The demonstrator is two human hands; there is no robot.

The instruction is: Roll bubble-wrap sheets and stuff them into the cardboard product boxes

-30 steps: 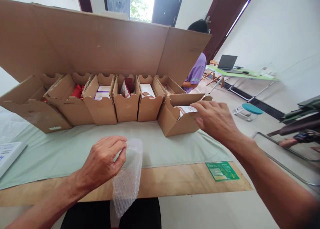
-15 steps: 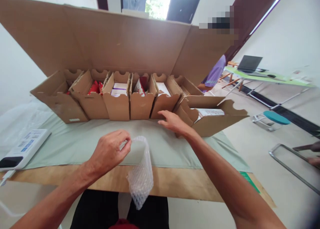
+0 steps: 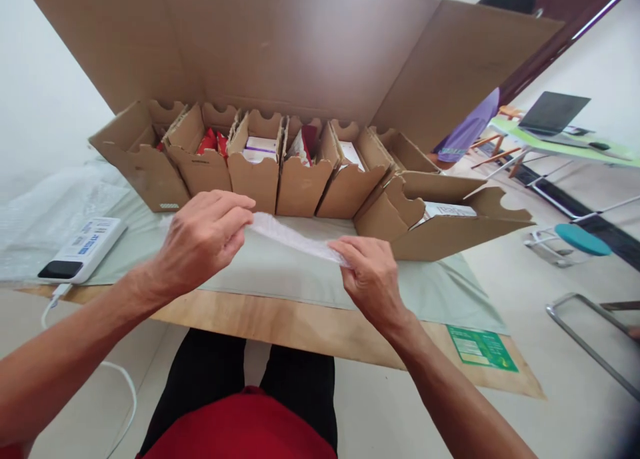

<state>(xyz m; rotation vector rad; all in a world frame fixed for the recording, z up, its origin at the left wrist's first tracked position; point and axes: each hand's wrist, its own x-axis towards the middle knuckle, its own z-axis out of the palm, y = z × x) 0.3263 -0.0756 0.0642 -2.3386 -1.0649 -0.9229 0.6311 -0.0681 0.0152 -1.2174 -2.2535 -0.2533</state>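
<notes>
A strip of clear bubble wrap (image 3: 295,237) is stretched between my two hands above the table. My left hand (image 3: 207,235) is closed on its left end, fingers pinched together. The other end is pinched by my right hand (image 3: 370,272), which is lower and nearer to me. Behind my hands stands a row of open cardboard boxes (image 3: 254,185) holding red packets (image 3: 213,141), white cartons (image 3: 260,149) and a red-and-white packet (image 3: 304,145). A separate cardboard box (image 3: 450,235) with a white carton (image 3: 447,210) inside lies at an angle beyond my right hand.
A tall cardboard panel (image 3: 300,52) rises behind the boxes. At the left are a white device (image 3: 85,249) with a cable and a heap of clear plastic (image 3: 45,219). A green card (image 3: 483,347) lies at the front right edge. Another person's purple sleeve (image 3: 467,129) shows behind.
My right hand has come back from the boxes and taken hold of the bubble wrap. The wrap, which hung from my left hand, is now raised and stretched. The view tilts further down.
</notes>
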